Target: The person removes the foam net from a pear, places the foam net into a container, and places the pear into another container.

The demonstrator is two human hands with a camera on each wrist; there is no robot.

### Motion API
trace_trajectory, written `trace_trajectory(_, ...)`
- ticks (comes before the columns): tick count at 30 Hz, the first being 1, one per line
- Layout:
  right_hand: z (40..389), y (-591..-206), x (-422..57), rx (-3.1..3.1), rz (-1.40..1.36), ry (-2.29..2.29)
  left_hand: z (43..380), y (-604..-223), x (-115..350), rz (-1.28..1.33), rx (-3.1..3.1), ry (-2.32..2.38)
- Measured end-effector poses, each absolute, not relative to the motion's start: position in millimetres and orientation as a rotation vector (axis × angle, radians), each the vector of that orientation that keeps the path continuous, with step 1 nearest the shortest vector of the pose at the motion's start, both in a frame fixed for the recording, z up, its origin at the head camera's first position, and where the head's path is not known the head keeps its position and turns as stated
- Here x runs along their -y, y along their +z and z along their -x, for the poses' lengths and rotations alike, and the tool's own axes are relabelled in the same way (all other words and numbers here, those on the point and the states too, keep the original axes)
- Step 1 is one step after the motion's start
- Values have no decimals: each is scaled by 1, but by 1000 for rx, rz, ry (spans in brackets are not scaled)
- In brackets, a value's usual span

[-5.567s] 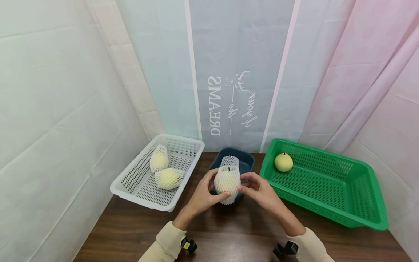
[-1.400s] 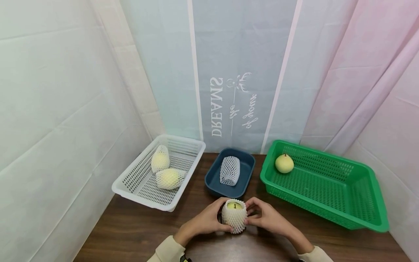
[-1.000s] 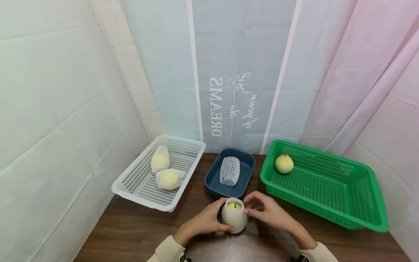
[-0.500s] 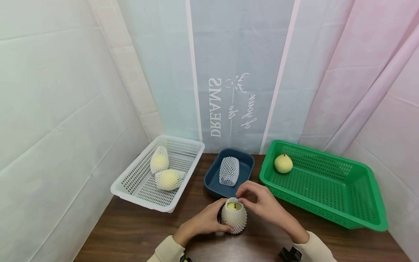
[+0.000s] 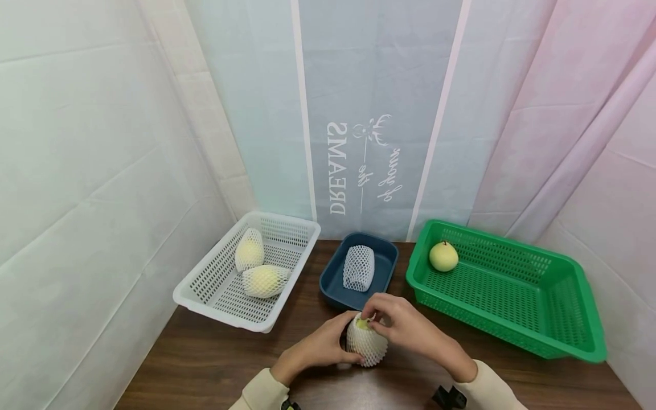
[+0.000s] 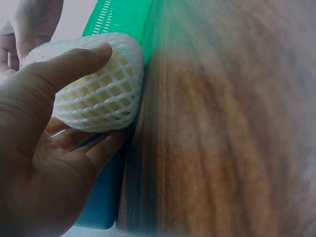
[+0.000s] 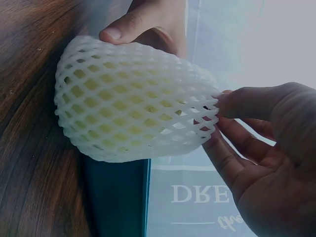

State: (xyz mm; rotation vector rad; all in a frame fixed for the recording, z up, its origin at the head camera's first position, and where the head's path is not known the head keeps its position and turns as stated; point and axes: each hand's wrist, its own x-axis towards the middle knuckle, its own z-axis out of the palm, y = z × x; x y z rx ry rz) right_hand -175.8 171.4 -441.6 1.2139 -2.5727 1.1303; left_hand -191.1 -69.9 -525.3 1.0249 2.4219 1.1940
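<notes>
A pale yellow pear in a white foam net [image 5: 368,346] stands upright on the wooden table, its top showing through the net's opening. My left hand [image 5: 324,343] grips it from the left, thumb across the near side and fingers behind, as the left wrist view shows. With thumb and fingers, my right hand [image 5: 412,329] pinches the upper rim of the foam net [image 7: 133,103]. The pear's stem is hidden behind the right fingers in the head view. Just behind, a dark blue tray [image 5: 328,285] holds a loose white foam net [image 5: 359,268].
On the left, a white basket [image 5: 220,310] holds two netted pears, one of them a lying pear [image 5: 265,281]. To the right is a green basket [image 5: 512,333] with one bare pear [image 5: 443,256]. Fabric curtains [image 5: 379,68] rise behind the table.
The netted pear came down from over the blue tray to the table's near side. My right hand moved from its right side to the net's top rim; my left hand lately stayed still.
</notes>
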Motion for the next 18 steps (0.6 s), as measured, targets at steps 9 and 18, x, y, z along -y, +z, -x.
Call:
trace_trajectory(9, 172, -438, -173, 2790, -1175, 969, 192, -526, 71, -1037, -2438, 1160)
trace_trajectory(18, 171, -441, -170, 2852, -1206, 725, 191, -525, 70, -1067, -2424, 1164)
